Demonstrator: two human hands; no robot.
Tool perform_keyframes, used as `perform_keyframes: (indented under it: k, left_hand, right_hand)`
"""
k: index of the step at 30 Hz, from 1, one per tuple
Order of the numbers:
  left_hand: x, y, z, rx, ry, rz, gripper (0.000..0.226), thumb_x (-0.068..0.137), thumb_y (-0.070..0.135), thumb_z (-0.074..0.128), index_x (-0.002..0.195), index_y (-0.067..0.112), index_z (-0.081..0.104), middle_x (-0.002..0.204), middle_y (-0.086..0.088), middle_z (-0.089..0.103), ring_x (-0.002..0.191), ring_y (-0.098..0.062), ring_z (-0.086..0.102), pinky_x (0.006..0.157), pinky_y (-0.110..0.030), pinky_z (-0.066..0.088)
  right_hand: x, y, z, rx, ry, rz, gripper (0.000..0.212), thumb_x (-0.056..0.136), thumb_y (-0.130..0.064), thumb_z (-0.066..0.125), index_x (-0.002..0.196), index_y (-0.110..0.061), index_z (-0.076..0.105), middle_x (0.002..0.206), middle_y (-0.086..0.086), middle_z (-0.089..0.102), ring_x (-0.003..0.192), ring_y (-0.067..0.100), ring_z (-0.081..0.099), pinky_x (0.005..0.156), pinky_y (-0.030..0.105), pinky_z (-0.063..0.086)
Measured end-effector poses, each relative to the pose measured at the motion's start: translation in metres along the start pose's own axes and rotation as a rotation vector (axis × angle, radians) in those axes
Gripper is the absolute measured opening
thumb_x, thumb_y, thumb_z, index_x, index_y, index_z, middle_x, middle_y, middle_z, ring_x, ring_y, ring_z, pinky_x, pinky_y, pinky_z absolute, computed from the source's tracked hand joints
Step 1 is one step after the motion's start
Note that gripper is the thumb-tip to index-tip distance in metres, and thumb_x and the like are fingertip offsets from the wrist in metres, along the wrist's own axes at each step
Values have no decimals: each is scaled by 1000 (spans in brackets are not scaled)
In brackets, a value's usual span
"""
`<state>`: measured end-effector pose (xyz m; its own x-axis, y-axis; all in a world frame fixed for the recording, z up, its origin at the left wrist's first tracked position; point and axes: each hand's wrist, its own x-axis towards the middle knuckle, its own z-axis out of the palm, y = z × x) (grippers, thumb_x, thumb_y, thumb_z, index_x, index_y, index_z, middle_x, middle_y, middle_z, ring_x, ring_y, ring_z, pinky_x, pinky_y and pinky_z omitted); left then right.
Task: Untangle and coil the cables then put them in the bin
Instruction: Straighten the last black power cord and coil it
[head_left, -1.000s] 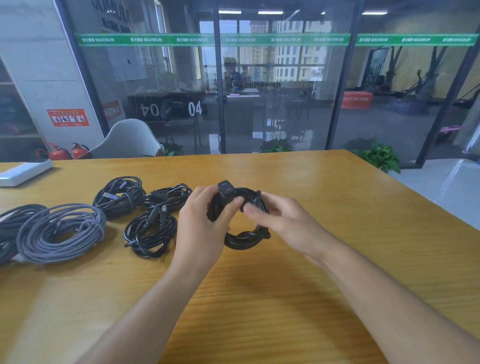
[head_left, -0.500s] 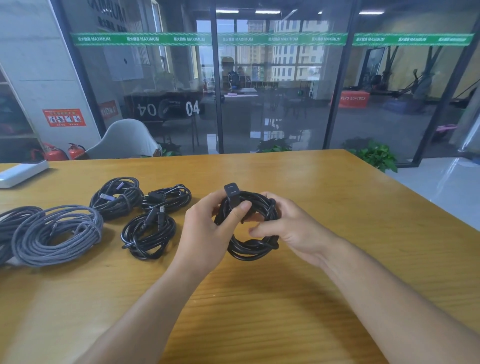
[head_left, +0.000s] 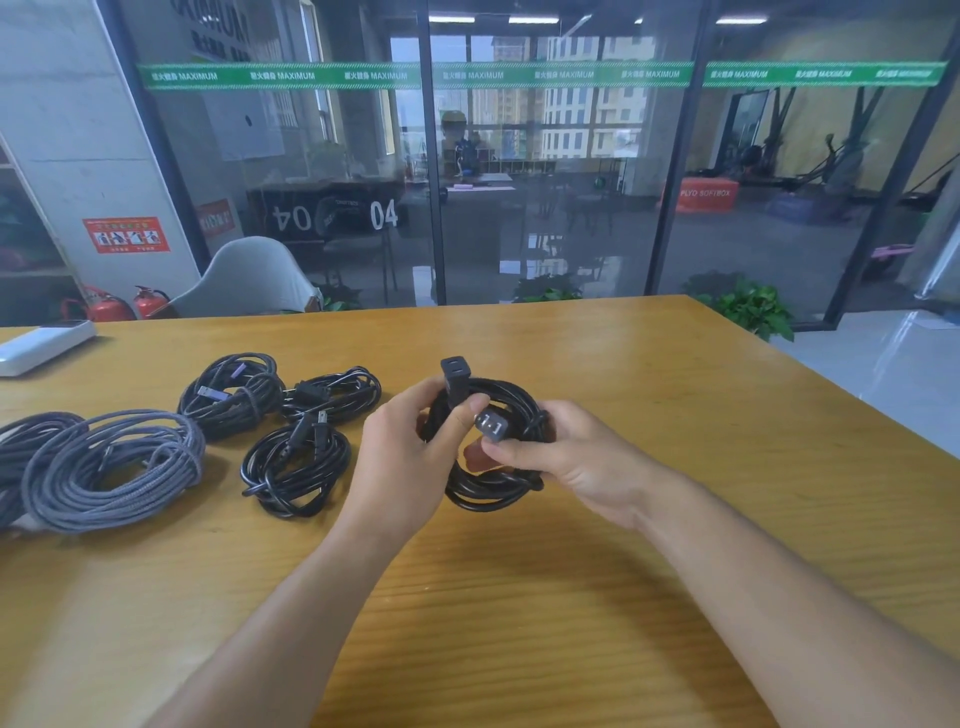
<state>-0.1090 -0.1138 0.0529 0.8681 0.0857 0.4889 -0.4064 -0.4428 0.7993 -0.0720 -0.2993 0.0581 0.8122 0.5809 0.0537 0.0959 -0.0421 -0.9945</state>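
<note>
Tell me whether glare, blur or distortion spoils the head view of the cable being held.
Head view: black coiled power cable sharp between left hand and right hand; wide-angle lens bends the wooden table edges; reflections on the glass wall stay behind; soft shadows only.

Bright, even daylight (reflections on the glass wall (head_left: 545, 182)), sharp, edges bowed.

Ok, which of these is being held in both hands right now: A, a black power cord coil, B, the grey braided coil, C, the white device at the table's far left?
A: both the left hand and the right hand grip the black power cord coil, while the grey coil and white device lie untouched.
</note>
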Motion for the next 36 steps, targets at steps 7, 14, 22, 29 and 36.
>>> perform_keyframes:
  k: [7, 14, 22, 29, 36]
  left_hand:
    - [5, -16, -3, 122, 66, -72, 29, 98, 54, 58, 114, 33, 71, 86, 20, 71, 79, 3, 64, 66, -16, 45]
    - [7, -17, -8, 158, 54, -81, 27, 97, 58, 57, 110, 37, 69, 84, 12, 72, 76, -12, 67, 68, -26, 53]
    - [9, -33, -10, 249, -46, -193, 42, 98, 58, 57, 120, 26, 72, 89, 13, 69, 78, -7, 65, 65, -22, 48]
    - [6, -48, -7, 449, -248, -225, 32, 101, 50, 57, 123, 30, 68, 99, 9, 70, 98, -16, 64, 84, -37, 54]
    - [9, -49, -14, 519, -362, -224, 76, 94, 55, 64, 158, 24, 38, 144, 0, 50, 140, -21, 42, 117, -40, 37]
  right_hand:
    - [9, 22, 19, -736, 549, -339, 47, 92, -60, 68, 133, -37, 63, 111, -20, 72, 95, 4, 70, 84, 36, 58]
    - [17, 21, 23, -389, 640, -367, 21, 103, -41, 62, 100, -22, 70, 83, -2, 75, 75, 16, 74, 74, 48, 61]
    - [22, 29, 16, 42, 492, -48, 32, 100, -39, 68, 96, -9, 76, 96, 8, 78, 82, 21, 76, 83, 35, 61]
    - [31, 47, 5, -564, 424, -47, 28, 95, -57, 67, 88, -30, 75, 86, -10, 75, 83, 7, 68, 77, 33, 54]
    - [27, 45, 1, -677, 285, -35, 39, 86, -64, 73, 114, -37, 72, 108, -19, 71, 103, -3, 63, 88, 22, 53]
